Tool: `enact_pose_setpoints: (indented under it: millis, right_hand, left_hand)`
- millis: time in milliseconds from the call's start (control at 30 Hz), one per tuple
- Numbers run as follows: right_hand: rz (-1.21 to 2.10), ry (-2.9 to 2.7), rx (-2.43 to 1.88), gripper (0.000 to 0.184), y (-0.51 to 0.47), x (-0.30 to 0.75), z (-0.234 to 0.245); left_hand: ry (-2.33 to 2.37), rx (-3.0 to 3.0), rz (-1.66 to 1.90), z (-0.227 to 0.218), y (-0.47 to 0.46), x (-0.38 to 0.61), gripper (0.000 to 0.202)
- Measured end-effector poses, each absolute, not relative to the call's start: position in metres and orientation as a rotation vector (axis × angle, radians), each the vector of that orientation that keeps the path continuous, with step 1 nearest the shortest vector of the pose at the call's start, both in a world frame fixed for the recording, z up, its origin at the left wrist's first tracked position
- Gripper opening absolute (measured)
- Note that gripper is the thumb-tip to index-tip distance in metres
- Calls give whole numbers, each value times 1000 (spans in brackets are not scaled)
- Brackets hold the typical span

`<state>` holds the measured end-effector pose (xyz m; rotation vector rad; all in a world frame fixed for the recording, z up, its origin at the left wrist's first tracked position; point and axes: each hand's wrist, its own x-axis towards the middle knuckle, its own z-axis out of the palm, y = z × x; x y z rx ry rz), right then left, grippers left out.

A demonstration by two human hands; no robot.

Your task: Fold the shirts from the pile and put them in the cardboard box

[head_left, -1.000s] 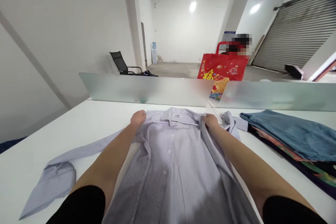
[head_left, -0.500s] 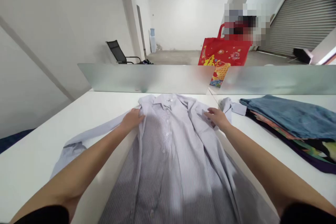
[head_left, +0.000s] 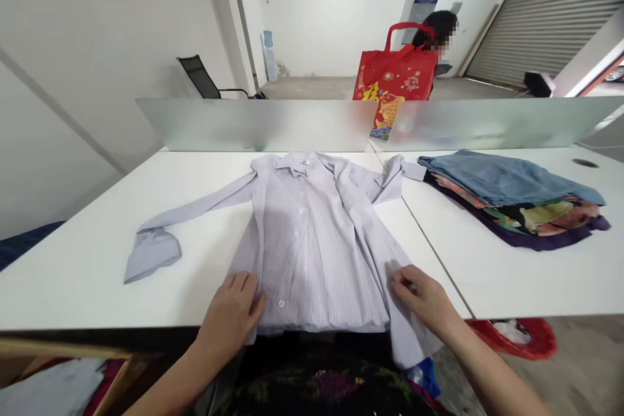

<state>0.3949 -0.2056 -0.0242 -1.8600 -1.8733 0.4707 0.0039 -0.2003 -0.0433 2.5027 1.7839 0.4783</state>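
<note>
A pale striped button-up shirt lies front up on the white table, collar toward the divider. One sleeve stretches to the left with its cuff bent down; the other is folded out to the right. My left hand is at the shirt's lower left side, fingers curled on the edge of the cloth. At the lower right side, my right hand pinches the fabric with bent fingers. The hem hangs slightly over the table's front edge, its right corner lowest.
A stack of folded clothes with jeans on top sits to the right on the table. A frosted divider runs along the back. Behind it are a red bag and a person. A red-rimmed bin stands below right.
Both hands have come down from the shirt's shoulder and sleeve area to its lower sides. The view has tilted down, showing the hem and the table's front edge.
</note>
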Motion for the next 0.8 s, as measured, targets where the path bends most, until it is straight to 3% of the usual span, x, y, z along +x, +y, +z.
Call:
enact_pose_setpoints:
  millis: [67, 233, 400, 567, 667, 800]
  right_hand:
    - [298, -1811, -1889, 22, -204, 405, -28]
    - [-51, -1784, -2139, 46, -211, 431, -40]
    - [462, -1618, -2262, 23, -217, 446, -35]
    - [1116, -1119, -1790, 28, -215, 452, 22]
    - [1182, -1222, -1630, 30, -217, 412, 68]
    - [952, -1917, -1373, 27, -226, 306, 89]
  left_hand:
    - [1811, 2478, 558, -47, -201, 1, 16]
    - [1930, 2044, 835, -48, -199, -24, 14]
    - [2068, 1672, 936, -50, -199, -49, 20]
    - [1903, 1417, 1117, -56, -205, -81, 31]
    - [1839, 1383, 1153, -60, -211, -102, 34]
    - [1897, 1478, 1074, -66, -212, -114, 32]
